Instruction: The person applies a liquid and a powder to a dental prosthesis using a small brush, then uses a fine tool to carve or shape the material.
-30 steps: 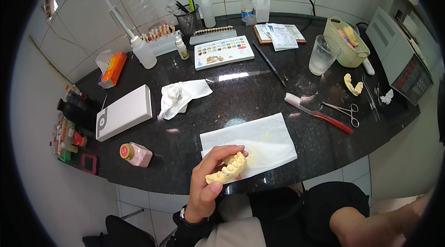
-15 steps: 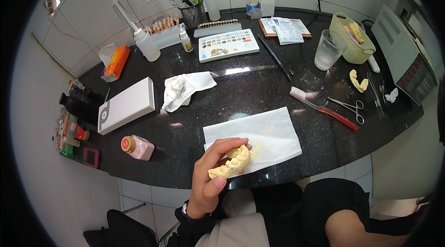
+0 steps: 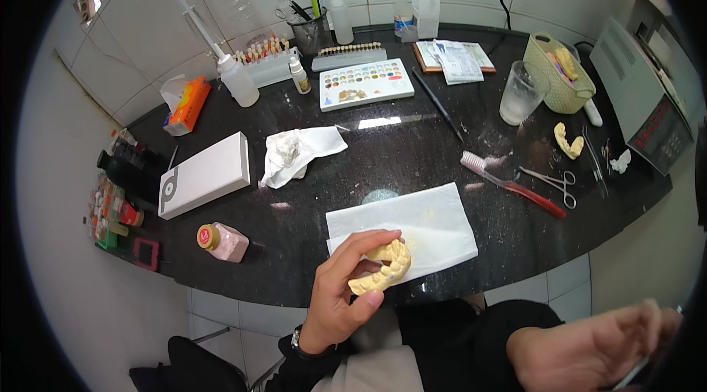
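My left hand (image 3: 336, 295) holds a cream-coloured dental cast (image 3: 384, 274) by its ends, thumb below and fingers over the top. The row of teeth faces up, and a small blue mark shows on it. Beneath the cast, a folded white paper napkin (image 3: 442, 230) lies at the table's front edge, dusted with pale crumbs. At the lower right, away from the table, my right hand (image 3: 600, 344) is smeared by motion. A thin shiny edge shows by its fingers; I cannot tell whether it is held.
On the black table (image 3: 294, 263) stand a jar of pink powder (image 3: 230, 243), a white box (image 3: 206, 177) and a paint palette (image 3: 368, 83). To the right lie a red-handled toothbrush (image 3: 519, 189), a clamp (image 3: 552, 184), another dental cast (image 3: 567, 142) and a glass (image 3: 523, 94).
My right hand has come up into view at the lower right, where mainly bare skin showed before. The cast in my left hand has shifted slightly right in the picture, and the whole view has tilted slightly.
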The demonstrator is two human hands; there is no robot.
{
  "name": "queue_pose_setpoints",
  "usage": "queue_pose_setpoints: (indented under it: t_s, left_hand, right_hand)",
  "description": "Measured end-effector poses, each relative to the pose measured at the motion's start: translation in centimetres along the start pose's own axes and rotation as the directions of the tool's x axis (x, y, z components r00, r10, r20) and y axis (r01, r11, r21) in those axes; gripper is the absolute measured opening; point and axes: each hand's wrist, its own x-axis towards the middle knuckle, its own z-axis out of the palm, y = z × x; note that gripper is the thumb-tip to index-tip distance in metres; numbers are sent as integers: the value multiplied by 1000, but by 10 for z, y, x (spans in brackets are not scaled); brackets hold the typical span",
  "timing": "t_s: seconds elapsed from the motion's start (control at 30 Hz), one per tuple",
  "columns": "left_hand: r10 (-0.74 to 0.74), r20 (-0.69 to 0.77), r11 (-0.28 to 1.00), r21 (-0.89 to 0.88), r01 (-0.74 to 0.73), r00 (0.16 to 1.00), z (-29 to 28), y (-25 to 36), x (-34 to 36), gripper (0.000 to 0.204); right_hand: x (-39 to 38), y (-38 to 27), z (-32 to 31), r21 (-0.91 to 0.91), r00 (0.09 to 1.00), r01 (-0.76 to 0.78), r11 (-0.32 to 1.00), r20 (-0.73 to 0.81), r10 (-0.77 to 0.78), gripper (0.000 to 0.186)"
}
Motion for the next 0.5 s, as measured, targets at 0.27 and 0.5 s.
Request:
queue_pose_setpoints:
  t_s: [0.27, 0.5]
  left_hand:
    - [-112, 60, 991, -63, 115, 992, -4, 11, -1, 62]
    - [-219, 137, 950, -195, 243, 966, 1, 23, 1, 56]
  right_hand:
    - [-44, 16, -60, -651, 826, -476, 592, -98, 556, 57]
    - [-60, 24, -67, -520, 530, -784, 339, -275, 802, 57]
